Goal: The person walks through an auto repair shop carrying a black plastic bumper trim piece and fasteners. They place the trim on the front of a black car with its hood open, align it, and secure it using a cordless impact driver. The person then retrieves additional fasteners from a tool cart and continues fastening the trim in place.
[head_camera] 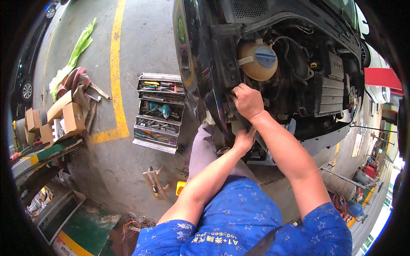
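My right hand (248,100) is at the inner edge of the black front fender (209,92), below the coolant expansion tank (258,68). Its fingers are curled, and whatever lies under the fingertips is hidden. Lower down and closer to my body, my left hand (245,141) reaches in beside a dark panel (238,116) at the car's front corner. The fingers of that hand are mostly out of sight. A blue cap (266,57) tops the cream tank. To the right sits a ribbed grey cover (330,96) in the engine bay.
An open cantilever toolbox (158,126) with hand tools and a teal power tool (164,110) stands left of the car. A small wooden stand (154,185) rests on the floor near my legs. Cardboard boxes (73,116) and cloths lie farther left. A cylindrical tank (339,182) lies at right.
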Motion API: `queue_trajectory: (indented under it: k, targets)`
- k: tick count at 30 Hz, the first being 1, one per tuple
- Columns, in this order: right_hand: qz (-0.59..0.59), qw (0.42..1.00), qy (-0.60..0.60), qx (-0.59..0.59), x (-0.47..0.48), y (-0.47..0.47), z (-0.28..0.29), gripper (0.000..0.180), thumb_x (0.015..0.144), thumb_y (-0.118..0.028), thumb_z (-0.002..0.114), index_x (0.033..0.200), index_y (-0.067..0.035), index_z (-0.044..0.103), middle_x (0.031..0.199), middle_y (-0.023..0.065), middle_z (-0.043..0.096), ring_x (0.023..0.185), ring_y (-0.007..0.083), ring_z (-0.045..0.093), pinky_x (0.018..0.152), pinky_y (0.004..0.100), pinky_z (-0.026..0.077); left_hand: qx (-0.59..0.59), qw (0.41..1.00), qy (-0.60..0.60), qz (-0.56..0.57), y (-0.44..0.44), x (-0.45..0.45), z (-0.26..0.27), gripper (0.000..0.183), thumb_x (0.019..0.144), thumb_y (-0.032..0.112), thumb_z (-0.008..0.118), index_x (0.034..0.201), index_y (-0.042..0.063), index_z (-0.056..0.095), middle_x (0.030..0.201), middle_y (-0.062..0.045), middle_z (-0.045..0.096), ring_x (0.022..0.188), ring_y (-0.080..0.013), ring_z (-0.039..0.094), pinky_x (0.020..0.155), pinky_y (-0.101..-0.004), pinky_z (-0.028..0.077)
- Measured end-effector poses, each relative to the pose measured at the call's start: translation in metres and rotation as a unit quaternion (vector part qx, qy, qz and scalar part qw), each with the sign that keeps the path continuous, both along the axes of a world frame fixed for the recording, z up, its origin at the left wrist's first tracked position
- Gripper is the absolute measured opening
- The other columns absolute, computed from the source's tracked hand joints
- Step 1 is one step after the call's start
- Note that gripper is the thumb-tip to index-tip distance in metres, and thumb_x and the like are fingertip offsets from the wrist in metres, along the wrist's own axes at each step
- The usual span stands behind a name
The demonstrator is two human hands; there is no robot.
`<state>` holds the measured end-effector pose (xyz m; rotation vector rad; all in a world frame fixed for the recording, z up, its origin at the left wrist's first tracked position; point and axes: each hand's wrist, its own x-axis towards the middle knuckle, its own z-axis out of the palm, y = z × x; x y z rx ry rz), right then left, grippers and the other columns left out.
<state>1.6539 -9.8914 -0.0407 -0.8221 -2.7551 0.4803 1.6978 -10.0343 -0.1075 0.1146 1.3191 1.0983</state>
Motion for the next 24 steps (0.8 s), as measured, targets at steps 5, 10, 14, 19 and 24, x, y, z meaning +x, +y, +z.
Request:
queue_trajectory:
  k: [5, 10, 14, 19, 24]
  targets:
    - [-0.025, 1.000, 0.003, -0.007, -0.001, -0.001, -0.001, 0.007, 0.084, -0.015, 0.067, 0.086, -0.009, 0.064, 0.089, 0.0124, 0.064, 0.079, 0.0388, 0.067, 0.067, 0.0465, 0.056, 0.032, 0.999, 0.012, -0.007, -0.002, 0.002, -0.006, 0.054, 0.101, 0.048, 0.059, 0.073, 0.003, 0.056, 0.062, -0.002, 0.054, 0.057, -0.0125, 0.050, 0.053, -0.0355, 0.040]
    - [-0.028, 0.999, -0.011, -0.043, 0.003, -0.005, 0.005, 0.015, 0.080, -0.016, 0.071, 0.091, -0.007, 0.065, 0.097, 0.0143, 0.063, 0.086, 0.0396, 0.067, 0.072, 0.0480, 0.056, 0.035, 0.999, 0.004, 0.008, -0.001, -0.004, 0.009, 0.044, 0.100, 0.040, 0.063, 0.079, 0.002, 0.060, 0.067, -0.002, 0.057, 0.060, -0.0128, 0.052, 0.056, -0.0340, 0.041]
    - [-0.043, 0.997, 0.035, -0.050, 0.008, -0.005, 0.007, 0.024, 0.078, -0.012, 0.070, 0.102, -0.008, 0.070, 0.100, 0.0139, 0.066, 0.089, 0.0376, 0.067, 0.076, 0.0442, 0.057, 0.033, 0.999, -0.005, -0.009, 0.000, -0.009, 0.017, 0.032, 0.099, 0.029, 0.063, 0.083, 0.001, 0.060, 0.068, -0.003, 0.059, 0.059, -0.0130, 0.052, 0.055, -0.0318, 0.040]
    - [-0.167, 0.971, 0.136, -0.101, 0.028, -0.014, 0.013, 0.017, 0.079, -0.010, 0.072, 0.095, -0.007, 0.072, 0.094, 0.0124, 0.069, 0.086, 0.0338, 0.069, 0.075, 0.0394, 0.056, 0.006, 1.000, -0.010, -0.019, -0.004, -0.013, 0.020, 0.031, 0.100, 0.028, 0.062, 0.083, 0.002, 0.059, 0.067, -0.004, 0.060, 0.056, -0.0127, 0.051, 0.052, -0.0305, 0.038]
    - [-0.270, 0.941, 0.153, -0.134, 0.061, -0.025, 0.013, 0.012, 0.081, -0.007, 0.074, 0.092, -0.004, 0.072, 0.089, 0.0110, 0.069, 0.080, 0.0267, 0.069, 0.072, 0.0344, 0.055, 0.000, 1.000, -0.026, 0.002, -0.008, -0.010, 0.012, 0.039, 0.101, 0.035, 0.063, 0.079, 0.002, 0.060, 0.067, -0.003, 0.060, 0.057, -0.0120, 0.052, 0.053, -0.0302, 0.040]
